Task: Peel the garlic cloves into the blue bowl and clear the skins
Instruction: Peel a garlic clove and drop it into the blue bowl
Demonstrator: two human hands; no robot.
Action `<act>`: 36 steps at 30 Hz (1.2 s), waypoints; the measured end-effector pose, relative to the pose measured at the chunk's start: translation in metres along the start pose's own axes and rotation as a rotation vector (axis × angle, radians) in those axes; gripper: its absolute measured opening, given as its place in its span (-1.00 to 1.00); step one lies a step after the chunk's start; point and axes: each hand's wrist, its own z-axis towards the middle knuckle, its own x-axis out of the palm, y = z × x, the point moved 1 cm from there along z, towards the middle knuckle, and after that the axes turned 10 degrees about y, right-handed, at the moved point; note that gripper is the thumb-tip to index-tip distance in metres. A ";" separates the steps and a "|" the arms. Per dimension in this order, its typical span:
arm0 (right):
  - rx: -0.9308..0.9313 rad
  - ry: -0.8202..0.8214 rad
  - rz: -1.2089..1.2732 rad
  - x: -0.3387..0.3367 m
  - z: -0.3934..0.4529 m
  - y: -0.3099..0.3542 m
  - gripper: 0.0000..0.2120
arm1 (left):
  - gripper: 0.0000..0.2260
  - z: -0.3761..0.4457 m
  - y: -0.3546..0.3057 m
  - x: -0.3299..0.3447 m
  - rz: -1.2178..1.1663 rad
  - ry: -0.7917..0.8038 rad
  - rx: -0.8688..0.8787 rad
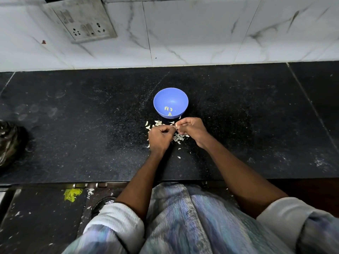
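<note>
Skins [178, 138] litter black counter [73, 125], marble wall [201, 33].

Black counter [73, 125] — marble wall [201, 33].

1 blue bowl [170, 99] w/ approx 3 peeled cloves [168, 110], 2 hands [159, 137], skins [178, 137] too many to count.

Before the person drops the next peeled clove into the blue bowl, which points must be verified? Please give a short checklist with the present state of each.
1. Blue bowl upright, just beyond the hands: ok.
2. Peeled cloves already lie inside it: ok.
3. Left hand and right hand pinch something small between them: ok.
4. Clove fully peeled: cannot tell, fingers hide it.
5. Skins cleared from the counter: not ok, they lie scattered around the hands.
</note>
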 end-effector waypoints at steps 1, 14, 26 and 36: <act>0.009 0.003 -0.010 0.000 0.000 0.000 -0.86 | -0.89 -0.001 -0.002 -0.001 0.156 0.005 0.051; 0.045 0.067 0.017 -0.001 -0.003 -0.004 -0.81 | -0.86 -0.009 -0.010 -0.001 0.612 -0.015 0.203; 0.110 0.088 0.179 0.001 -0.004 0.004 -0.81 | -0.89 0.001 -0.001 0.005 0.145 -0.034 0.022; 0.116 0.084 0.271 0.001 -0.006 0.005 -0.84 | -0.88 0.002 0.000 0.005 0.313 -0.074 0.082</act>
